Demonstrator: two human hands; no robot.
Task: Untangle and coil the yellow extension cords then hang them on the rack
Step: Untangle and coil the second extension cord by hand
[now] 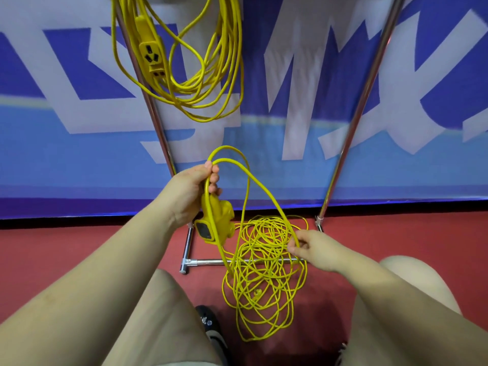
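One long yellow cord, looped into a bundle [200, 83] with its yellow socket block, already hangs up high by the shiny metal pole [155, 122] on the left side of the rack. That one looks done.

Lower down, the left hand [192, 188] is curled round the first few loops of a second yellow cord. That cord's chunky yellow socket block [215, 223] dangles just under the fingers. So the coiling has only just begun.

To the right, most of this cord lies in a messy tangled pile [264, 281] on the red floor [66, 252], over the rack's bottom bar [208, 261]. The right hand [311, 249] pinches one strand above the pile. The pile needs untangling, coiling and hanging.
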